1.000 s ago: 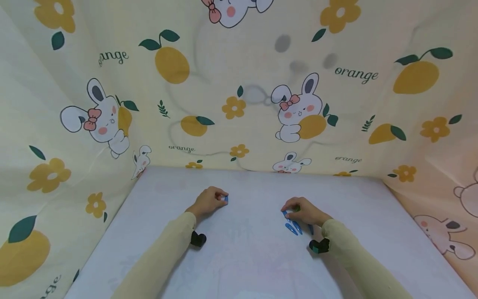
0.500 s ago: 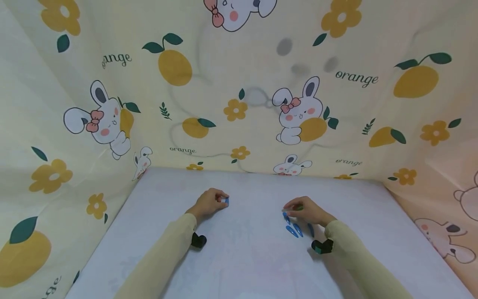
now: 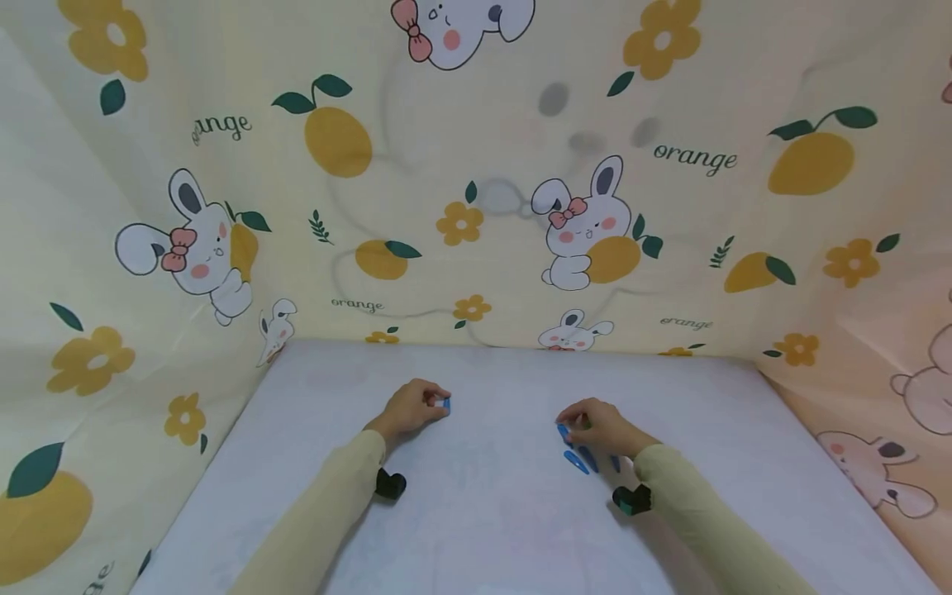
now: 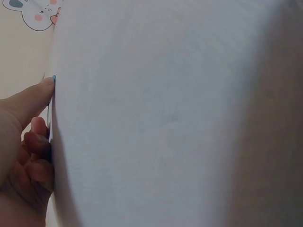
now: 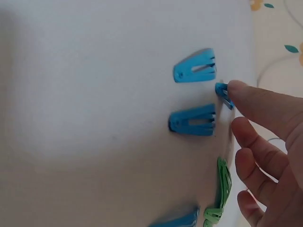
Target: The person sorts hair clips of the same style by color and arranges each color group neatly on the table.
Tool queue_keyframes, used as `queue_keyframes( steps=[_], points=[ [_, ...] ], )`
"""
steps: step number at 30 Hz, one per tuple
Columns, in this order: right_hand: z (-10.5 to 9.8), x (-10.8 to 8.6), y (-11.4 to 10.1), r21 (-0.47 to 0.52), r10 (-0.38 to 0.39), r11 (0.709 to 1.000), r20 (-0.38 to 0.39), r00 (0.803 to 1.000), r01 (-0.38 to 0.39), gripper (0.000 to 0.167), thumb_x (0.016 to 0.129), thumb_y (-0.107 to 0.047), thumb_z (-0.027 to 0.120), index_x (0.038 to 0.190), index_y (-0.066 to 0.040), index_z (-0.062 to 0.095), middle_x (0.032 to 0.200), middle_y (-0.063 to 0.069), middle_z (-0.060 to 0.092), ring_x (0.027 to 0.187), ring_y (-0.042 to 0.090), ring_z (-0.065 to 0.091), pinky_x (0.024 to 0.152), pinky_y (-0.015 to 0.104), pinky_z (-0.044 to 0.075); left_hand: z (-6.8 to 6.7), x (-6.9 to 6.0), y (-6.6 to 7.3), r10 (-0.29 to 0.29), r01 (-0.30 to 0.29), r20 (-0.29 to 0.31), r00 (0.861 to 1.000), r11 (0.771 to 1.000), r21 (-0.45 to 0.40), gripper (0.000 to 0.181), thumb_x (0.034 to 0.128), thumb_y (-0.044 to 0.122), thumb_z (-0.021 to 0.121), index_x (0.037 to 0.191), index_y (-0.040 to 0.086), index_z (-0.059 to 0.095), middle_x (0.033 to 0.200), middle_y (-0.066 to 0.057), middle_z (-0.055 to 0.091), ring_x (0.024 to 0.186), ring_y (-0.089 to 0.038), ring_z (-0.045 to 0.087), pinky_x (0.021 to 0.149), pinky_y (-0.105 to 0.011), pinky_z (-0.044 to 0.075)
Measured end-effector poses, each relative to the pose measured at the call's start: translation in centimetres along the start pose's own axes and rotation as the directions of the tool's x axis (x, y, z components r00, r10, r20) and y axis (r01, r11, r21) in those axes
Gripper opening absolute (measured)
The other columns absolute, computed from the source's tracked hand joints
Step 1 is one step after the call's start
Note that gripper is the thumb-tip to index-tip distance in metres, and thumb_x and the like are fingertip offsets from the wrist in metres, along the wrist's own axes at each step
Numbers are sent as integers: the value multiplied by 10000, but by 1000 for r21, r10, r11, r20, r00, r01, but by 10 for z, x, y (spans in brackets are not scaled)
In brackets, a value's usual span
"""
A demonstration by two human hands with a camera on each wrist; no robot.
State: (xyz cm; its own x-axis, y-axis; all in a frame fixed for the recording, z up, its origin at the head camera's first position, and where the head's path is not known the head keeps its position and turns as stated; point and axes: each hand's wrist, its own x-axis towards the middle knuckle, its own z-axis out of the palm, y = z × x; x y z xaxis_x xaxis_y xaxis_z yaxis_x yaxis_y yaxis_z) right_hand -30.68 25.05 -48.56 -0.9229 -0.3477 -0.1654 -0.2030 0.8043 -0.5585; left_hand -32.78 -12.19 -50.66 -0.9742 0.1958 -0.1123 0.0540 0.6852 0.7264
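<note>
At the left of the table in the head view, my left hand [image 3: 411, 407] pinches a small blue hair clip [image 3: 447, 405] between thumb and forefinger. Only a blue tip of that clip [image 4: 54, 77] shows past the thumb in the left wrist view. My right hand [image 3: 604, 426] pinches another blue hair clip [image 3: 565, 434], which stands tilted at the thumb tip in the right wrist view. Close by lie more blue hair clips [image 5: 195, 67], one [image 5: 193, 120] beside the other. A green hair clip [image 5: 223, 187] lies below the curled fingers.
Another blue hair clip [image 5: 179, 220] is cut off at the bottom of the right wrist view. A white table surface [image 3: 476, 512] spreads under both hands. Patterned cloth [image 3: 416, 198] with rabbits and oranges rises behind and beside the table.
The head view has shifted slightly. My right hand has lowered a little, its fingers closing around the near blue hair clip. The left hand holds its clip in about the same place.
</note>
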Motion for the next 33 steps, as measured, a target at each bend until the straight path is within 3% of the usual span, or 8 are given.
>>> queue_keyframes(
  steps=[5, 13, 21, 29, 33],
  points=[
    [1, -2, -7, -25, -8, 1000, 0, 1000, 8, 276, 863, -132, 791, 1137, -134, 756, 923, -14, 634, 775, 156, 502, 657, 278, 422, 1, -1, 0, -19, 19, -9, 1000, 1000, -3, 293, 899, 240, 772, 1188, 197, 744, 868, -5, 586, 838, -158, 519, 751, -315, 406],
    [0, -9, -19, -81, 12, 997, -15, 1000, -13, 275, 870, -132, 788, 1143, -133, 756, 964, -7, 664, 785, 144, 523, 682, 289, 446, 1, -2, 0, -13, 13, -19, 1000, 1000, -2, 285, 900, 239, 772, 1181, 195, 750, 856, -5, 580, 839, -160, 512, 766, -324, 395],
    [3, -9, -28, -179, 36, 983, -21, 999, -39, 308, 874, -139, 785, 1176, -121, 726, 906, -17, 691, 771, 133, 578, 825, 376, 492, 1, -1, 2, -22, 22, -7, 1000, 1000, 3, 299, 898, 239, 774, 1190, 183, 746, 847, -7, 579, 833, -165, 519, 758, -327, 404],
    [3, -12, -33, -129, 33, 991, -23, 999, -36, 303, 879, -71, 765, 1177, -86, 714, 883, 20, 680, 747, 152, 580, 711, 328, 502, -2, -3, 7, 4, -6, 20, 1000, 995, 102, 324, 905, 253, 767, 1219, 182, 730, 861, -16, 592, 812, -168, 523, 724, -310, 419],
    [4, -11, -30, -80, 12, 997, -26, 1000, -14, 297, 902, -44, 727, 1195, -91, 715, 926, 34, 682, 781, 151, 584, 705, 316, 518, -2, -3, 6, -6, 3, 32, 999, 994, 106, 334, 911, 271, 761, 1232, 186, 721, 848, -17, 592, 784, -163, 522, 695, -297, 419]
  ],
)
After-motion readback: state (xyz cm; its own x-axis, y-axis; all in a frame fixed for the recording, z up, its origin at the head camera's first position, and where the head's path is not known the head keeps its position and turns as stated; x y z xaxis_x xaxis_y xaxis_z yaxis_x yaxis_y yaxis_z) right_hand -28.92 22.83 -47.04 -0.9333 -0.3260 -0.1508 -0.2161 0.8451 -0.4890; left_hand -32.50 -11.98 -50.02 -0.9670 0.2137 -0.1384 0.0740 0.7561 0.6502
